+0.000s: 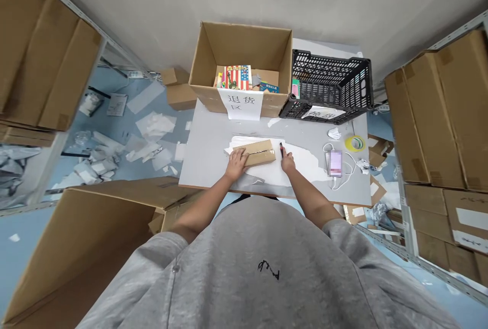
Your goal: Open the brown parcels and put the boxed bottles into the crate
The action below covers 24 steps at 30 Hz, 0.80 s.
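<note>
A small brown cardboard box [261,153] lies on white paper [305,158] on the table, with a dark slit or seam along its top and shiny tape at its right end. My left hand [237,164] rests on the box's left end, fingers spread over its top. Just right of the box, my right hand [287,161] is closed round a utility knife [281,150] with a red and black handle. The knife's tip points away from me and stands apart from the box.
Behind the paper stand a large open carton [206,97] with books inside and a black plastic crate [354,90]. A phone [336,163] with a white cable and a yellow tape roll [355,143] lie at the right. Another big carton [91,242] stands at lower left.
</note>
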Each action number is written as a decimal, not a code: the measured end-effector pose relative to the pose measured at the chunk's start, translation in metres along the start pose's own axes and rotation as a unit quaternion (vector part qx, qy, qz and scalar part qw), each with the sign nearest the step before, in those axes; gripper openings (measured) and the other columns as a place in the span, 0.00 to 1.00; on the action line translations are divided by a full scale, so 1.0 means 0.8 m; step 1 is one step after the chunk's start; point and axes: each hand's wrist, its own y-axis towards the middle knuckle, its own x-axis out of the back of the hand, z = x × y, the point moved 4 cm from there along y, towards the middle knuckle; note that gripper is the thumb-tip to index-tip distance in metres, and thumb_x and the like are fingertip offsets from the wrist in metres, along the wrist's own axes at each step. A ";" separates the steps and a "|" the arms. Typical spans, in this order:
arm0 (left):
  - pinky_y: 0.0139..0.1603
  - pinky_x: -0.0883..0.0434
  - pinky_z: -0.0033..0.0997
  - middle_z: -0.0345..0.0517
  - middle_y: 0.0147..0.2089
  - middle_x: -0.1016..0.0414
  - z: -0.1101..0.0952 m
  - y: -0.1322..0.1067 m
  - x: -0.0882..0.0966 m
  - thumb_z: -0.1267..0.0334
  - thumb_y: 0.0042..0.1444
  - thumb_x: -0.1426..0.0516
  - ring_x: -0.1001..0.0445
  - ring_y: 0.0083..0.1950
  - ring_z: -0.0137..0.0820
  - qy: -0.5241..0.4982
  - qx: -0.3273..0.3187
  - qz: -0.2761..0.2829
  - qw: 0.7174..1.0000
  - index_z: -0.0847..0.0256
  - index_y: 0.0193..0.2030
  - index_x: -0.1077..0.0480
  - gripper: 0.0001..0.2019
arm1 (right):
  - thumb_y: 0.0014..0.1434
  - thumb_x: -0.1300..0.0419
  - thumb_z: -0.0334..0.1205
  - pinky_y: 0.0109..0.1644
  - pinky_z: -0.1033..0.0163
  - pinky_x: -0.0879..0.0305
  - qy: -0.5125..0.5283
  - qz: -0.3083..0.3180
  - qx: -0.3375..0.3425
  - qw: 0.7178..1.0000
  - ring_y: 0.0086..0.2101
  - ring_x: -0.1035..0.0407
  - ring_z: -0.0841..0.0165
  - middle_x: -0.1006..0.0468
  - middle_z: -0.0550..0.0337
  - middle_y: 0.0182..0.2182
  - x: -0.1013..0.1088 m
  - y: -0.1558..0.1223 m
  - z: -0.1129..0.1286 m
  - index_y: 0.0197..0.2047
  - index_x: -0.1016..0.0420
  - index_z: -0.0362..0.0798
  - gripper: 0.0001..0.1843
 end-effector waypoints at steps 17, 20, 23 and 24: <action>0.76 0.36 0.51 0.52 0.73 0.31 0.027 0.031 0.023 0.58 0.71 0.46 0.38 0.78 0.44 -0.069 -0.013 0.030 0.997 0.57 0.46 0.19 0.14 | 0.64 0.37 0.35 0.58 0.57 0.31 0.069 -0.064 0.144 0.985 0.50 0.27 0.61 0.23 0.53 0.51 0.021 -0.078 0.126 0.51 0.18 0.50 0.13; 0.77 0.39 0.55 0.46 0.73 0.30 0.035 0.026 0.027 0.57 0.74 0.51 0.44 0.80 0.45 -0.095 0.004 0.044 0.994 0.56 0.43 0.17 0.20 | 0.58 0.30 0.36 0.62 0.55 0.33 0.032 -0.066 0.159 0.985 0.55 0.29 0.57 0.24 0.52 0.57 0.015 -0.091 0.127 0.58 0.20 0.52 0.24; 0.77 0.39 0.57 0.50 0.78 0.39 0.046 0.027 0.033 0.55 0.67 0.42 0.48 0.82 0.48 -0.091 -0.002 0.052 0.994 0.56 0.53 0.20 0.14 | 0.56 0.29 0.34 0.71 0.51 0.40 0.007 -0.081 0.195 0.977 0.67 0.39 0.52 0.34 0.50 0.70 0.012 -0.103 0.127 0.70 0.30 0.52 0.39; 0.76 0.39 0.56 0.54 0.80 0.42 0.049 0.029 0.036 0.56 0.63 0.38 0.48 0.82 0.49 -0.085 -0.007 0.050 0.995 0.58 0.60 0.23 0.20 | 0.54 0.28 0.33 0.73 0.49 0.44 0.001 -0.086 0.198 0.976 0.71 0.45 0.51 0.40 0.50 0.74 0.010 -0.105 0.127 0.73 0.35 0.53 0.45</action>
